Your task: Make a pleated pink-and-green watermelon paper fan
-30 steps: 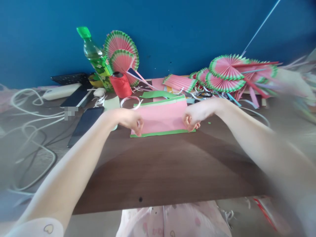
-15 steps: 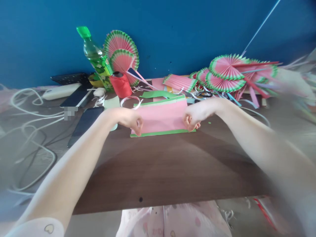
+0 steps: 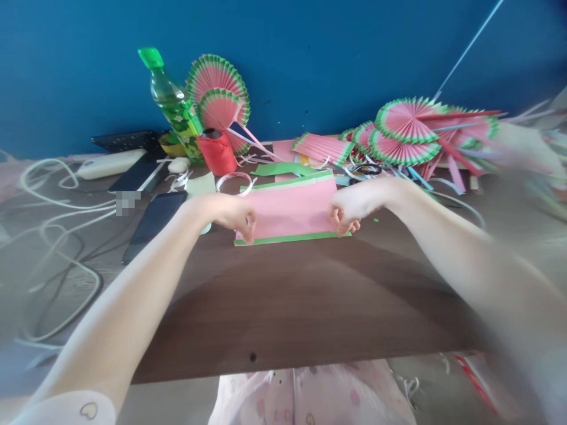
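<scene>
A pink paper sheet [image 3: 290, 209] with green strips along its near and far edges lies flat on the dark wooden table [image 3: 287, 301]. My left hand [image 3: 234, 215] pinches the sheet's near left corner, fingers curled closed. At the near right corner my right hand [image 3: 348, 209] pinches the sheet the same way. Both forearms reach in from the bottom corners of the view.
Finished pink-and-green paper fans [image 3: 410, 133] pile up at the back right, and two more fans [image 3: 217, 94] lean on the blue wall. A green bottle [image 3: 172, 103], a red spool [image 3: 217, 152], a dark phone [image 3: 155, 221], scissors [image 3: 365, 169] and white cables [image 3: 53, 212] lie about.
</scene>
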`<state>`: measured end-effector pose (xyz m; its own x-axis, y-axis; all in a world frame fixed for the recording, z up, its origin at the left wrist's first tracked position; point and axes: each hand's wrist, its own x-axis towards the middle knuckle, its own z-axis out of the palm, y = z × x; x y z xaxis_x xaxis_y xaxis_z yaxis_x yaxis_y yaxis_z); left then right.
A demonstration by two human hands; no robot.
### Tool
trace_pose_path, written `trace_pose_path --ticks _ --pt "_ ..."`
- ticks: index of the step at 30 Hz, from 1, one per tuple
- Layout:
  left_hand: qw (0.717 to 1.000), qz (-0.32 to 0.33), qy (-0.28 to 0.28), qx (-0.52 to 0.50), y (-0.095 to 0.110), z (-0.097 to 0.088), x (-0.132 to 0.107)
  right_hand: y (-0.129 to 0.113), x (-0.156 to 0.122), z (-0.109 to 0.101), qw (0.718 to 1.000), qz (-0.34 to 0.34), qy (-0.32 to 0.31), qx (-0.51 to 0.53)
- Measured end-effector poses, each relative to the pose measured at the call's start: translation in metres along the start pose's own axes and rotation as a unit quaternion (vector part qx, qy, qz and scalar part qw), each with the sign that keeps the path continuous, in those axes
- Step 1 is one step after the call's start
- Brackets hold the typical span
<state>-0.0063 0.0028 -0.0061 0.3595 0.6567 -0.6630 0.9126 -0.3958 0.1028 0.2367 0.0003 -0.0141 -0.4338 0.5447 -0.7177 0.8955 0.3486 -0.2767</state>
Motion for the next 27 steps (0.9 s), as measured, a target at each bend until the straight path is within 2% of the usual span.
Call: trace_pose_path --ticks 9,13,19,21,27 --pt "0.998 -0.031 0.02 0.048 0.007 0.001 -0.002 -0.008 -0.003 0.001 0.998 0.04 0.018 -0.037" --pt "0.998 -0.029 0.021 0.046 0.002 0.002 0.001 -0.008 -0.004 0.001 0.998 0.051 0.024 -0.04" --pt "0.997 0.041 0.047 -0.048 -0.02 0.017 0.002 -0.003 -0.001 -0.001 0.999 0.033 0.002 -0.027" --pt "0.992 0.066 0.073 -0.073 -0.028 0.023 0.001 -0.001 0.001 -0.001 0.999 0.031 -0.003 -0.018" --pt "0.978 0.131 0.113 -0.12 -0.038 0.037 -0.004 0.0 0.003 0.001 0.999 0.034 -0.004 0.007"
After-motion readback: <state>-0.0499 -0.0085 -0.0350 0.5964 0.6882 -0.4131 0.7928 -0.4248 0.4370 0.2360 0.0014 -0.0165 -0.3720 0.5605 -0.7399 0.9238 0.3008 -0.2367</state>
